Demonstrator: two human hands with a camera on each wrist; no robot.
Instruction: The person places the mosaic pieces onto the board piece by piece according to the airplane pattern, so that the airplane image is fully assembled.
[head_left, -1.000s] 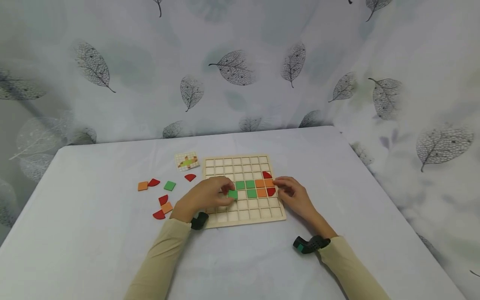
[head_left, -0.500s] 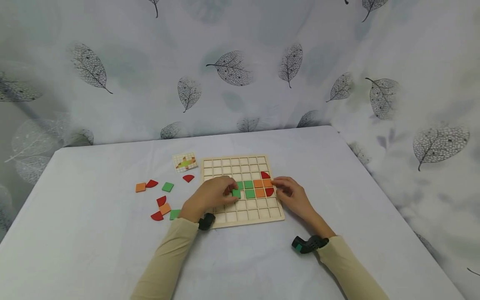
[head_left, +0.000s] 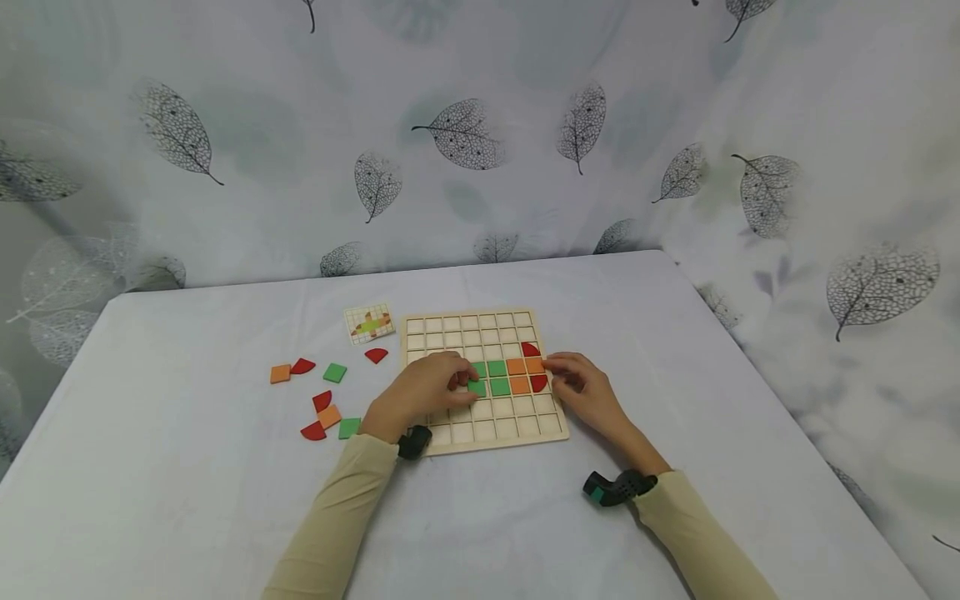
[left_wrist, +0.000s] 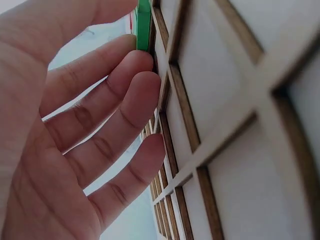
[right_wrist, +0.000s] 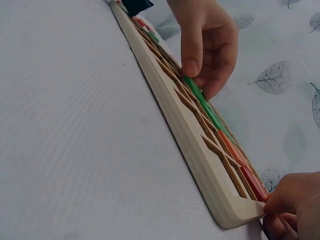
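My left hand (head_left: pixel 422 390) reaches over the wooden grid board (head_left: pixel 504 428) and pinches a green square tile (left_wrist: pixel 143 27) between thumb and fingers. The tile lies at a cell left of another green tile (head_left: pixel 500 387), in the board's middle rows. In the left wrist view the other fingers rest near the grid's ridges. My right hand (head_left: pixel 589 395) grips the board's right edge, its thumb and fingers at the rim in the right wrist view. Beside that hand, orange squares (head_left: pixel 517 367) and red quarter-circles (head_left: pixel 539 383) sit in cells.
Left of the board lie loose tiles: orange squares (head_left: pixel 281 374), green squares (head_left: pixel 335 372) and several red quarter-circles (head_left: pixel 313 431). A small pattern card (head_left: pixel 369 323) lies by the board's far left corner. White cloth (head_left: pixel 187 483) covers the table; a leaf-print curtain (head_left: pixel 480 208) hangs behind.
My left hand has moved slightly right with the green tile, which now lines up in its cell. Another loose green tile has come into view beside the left wrist. The right hand stays at the edge.
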